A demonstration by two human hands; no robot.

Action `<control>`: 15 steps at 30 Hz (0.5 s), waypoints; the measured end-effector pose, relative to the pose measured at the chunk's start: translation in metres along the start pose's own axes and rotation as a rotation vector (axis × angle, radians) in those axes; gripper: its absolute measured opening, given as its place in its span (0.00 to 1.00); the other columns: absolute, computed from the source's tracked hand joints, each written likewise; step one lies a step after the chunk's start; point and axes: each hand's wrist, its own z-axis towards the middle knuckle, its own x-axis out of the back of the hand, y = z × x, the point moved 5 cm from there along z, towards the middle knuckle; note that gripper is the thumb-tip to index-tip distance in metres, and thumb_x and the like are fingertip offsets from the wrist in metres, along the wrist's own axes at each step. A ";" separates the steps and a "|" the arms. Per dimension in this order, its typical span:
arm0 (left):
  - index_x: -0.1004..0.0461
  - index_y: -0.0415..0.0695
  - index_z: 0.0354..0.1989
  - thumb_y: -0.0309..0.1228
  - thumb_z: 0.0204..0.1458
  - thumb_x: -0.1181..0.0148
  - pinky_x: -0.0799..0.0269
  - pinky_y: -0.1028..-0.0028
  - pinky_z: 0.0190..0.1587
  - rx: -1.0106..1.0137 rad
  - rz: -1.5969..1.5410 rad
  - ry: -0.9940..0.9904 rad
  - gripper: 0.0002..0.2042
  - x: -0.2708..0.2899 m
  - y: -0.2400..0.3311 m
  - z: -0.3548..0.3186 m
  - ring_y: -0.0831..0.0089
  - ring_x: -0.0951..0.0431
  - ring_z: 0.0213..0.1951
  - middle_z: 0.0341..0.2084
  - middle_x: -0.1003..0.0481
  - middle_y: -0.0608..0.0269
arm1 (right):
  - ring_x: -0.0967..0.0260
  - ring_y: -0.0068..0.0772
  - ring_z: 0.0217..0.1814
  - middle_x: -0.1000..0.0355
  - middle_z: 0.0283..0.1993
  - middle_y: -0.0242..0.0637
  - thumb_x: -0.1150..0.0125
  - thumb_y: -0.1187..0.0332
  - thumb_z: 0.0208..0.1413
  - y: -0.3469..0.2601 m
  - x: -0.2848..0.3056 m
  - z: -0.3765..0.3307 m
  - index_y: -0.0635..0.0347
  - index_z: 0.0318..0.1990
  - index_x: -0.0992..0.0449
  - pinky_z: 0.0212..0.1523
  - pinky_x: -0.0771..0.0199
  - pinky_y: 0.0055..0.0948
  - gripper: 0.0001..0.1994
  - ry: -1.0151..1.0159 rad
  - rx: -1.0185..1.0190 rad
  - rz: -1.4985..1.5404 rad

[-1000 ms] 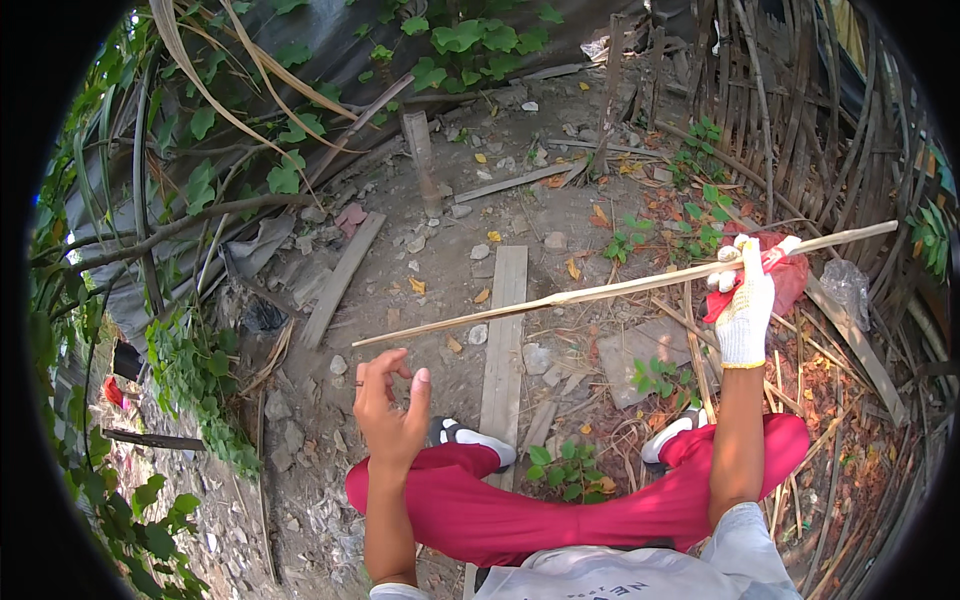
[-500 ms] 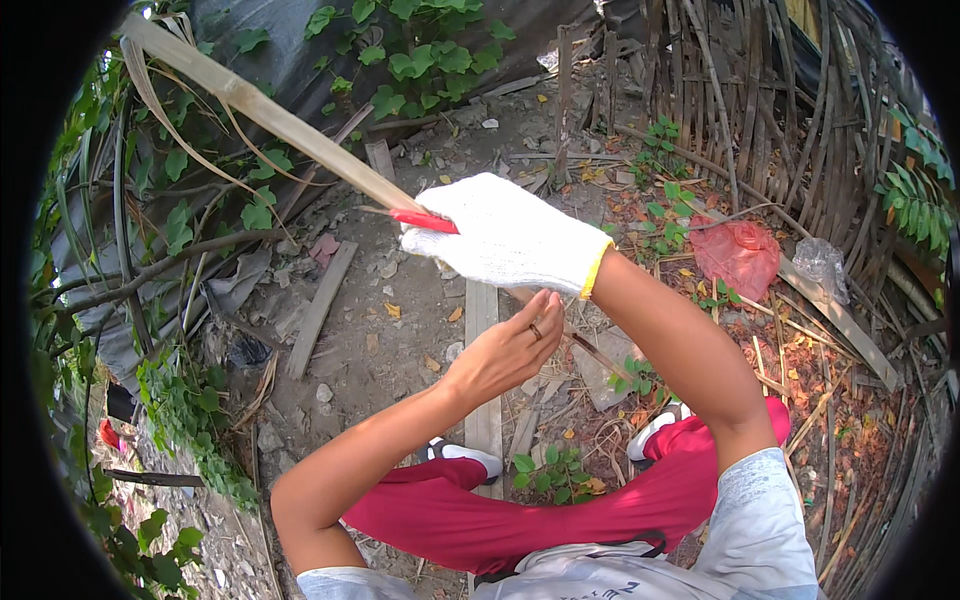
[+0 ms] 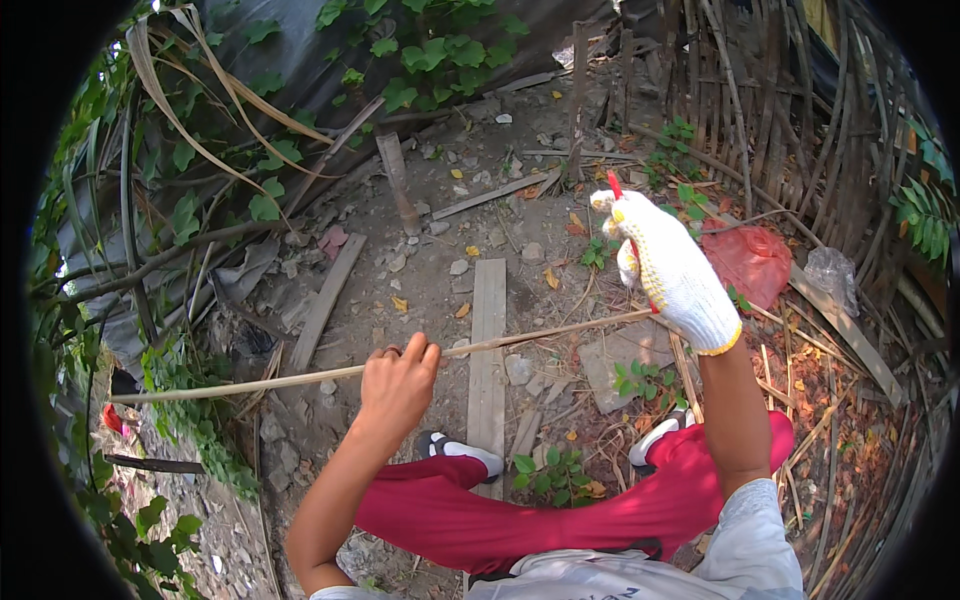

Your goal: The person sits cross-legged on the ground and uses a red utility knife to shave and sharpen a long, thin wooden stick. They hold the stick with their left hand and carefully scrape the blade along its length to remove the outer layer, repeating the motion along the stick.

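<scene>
A long, thin bamboo strip (image 3: 255, 382) stretches nearly level across the view. My bare left hand (image 3: 398, 385) is closed around it near its middle. Its right end reaches the white knitted glove with yellow edging on my right hand (image 3: 672, 265). The gloved fingers are closed on a slim red object (image 3: 613, 184), whose tip pokes out above them. A bit of red also shows where the strip meets the glove. The rest of that object is hidden in the fist, so its kind cannot be told.
A narrow wooden plank (image 3: 488, 350) lies between my feet, another board (image 3: 328, 300) to its left. A short wooden stake (image 3: 398, 185) stands farther back. A red plastic bag (image 3: 745, 262) and clear plastic (image 3: 832, 278) lie right, before a stick fence (image 3: 800, 130). Vines (image 3: 430, 55) hang over dark sheeting.
The strip has swung from slanting up to the far left to nearly level. My left hand has moved left onto it; my gloved right hand has moved right and turned.
</scene>
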 end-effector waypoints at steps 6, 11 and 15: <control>0.24 0.39 0.36 0.34 0.64 0.41 0.32 0.69 0.20 0.399 -0.731 -0.127 0.10 0.009 -0.016 -0.060 0.72 0.24 0.17 0.24 0.27 0.64 | 0.32 0.16 0.28 0.27 0.34 0.30 0.46 0.66 0.68 0.051 -0.012 -0.086 0.62 0.58 0.29 0.31 0.29 0.22 0.16 -0.239 -0.362 0.218; 0.26 0.36 0.38 0.37 0.70 0.48 0.32 0.75 0.19 0.722 -1.486 -0.387 0.15 -0.031 0.021 -0.104 0.76 0.26 0.17 0.27 0.25 0.60 | 0.30 0.18 0.26 0.26 0.29 0.32 0.45 0.66 0.69 0.083 -0.047 -0.102 0.60 0.59 0.27 0.27 0.30 0.23 0.15 -0.143 -0.287 0.064; 0.34 0.37 0.58 0.30 0.70 0.53 0.30 0.75 0.18 0.687 -1.812 -0.475 0.13 -0.063 0.056 -0.093 0.75 0.27 0.15 0.35 0.23 0.57 | 0.23 0.43 0.36 0.21 0.39 0.47 0.50 0.63 0.70 0.110 -0.076 -0.092 0.60 0.61 0.26 0.41 0.24 0.36 0.18 -0.032 0.094 -0.299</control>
